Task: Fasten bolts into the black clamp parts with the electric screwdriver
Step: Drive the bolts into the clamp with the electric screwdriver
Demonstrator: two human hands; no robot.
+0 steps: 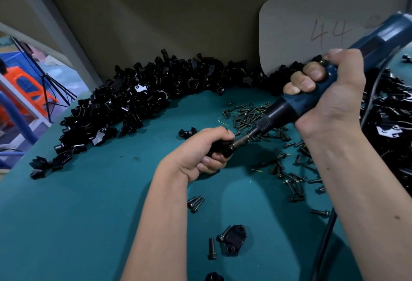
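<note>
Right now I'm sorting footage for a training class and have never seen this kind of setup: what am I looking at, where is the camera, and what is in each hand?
There is no machine here: a person works with bare hands, filmed by a camera worn on the head, looking forward and down. The right hand grips a blue electric screwdriver, its cable trailing off to the right. The left hand holds a black clamp part, and the screwdriver's tip meets it. On the green table lie a big heap of black clamp parts, loose bolts, and, nearer the person, a single clamp piece with a bolt beside it. A card marked 44 leans behind.
</note>
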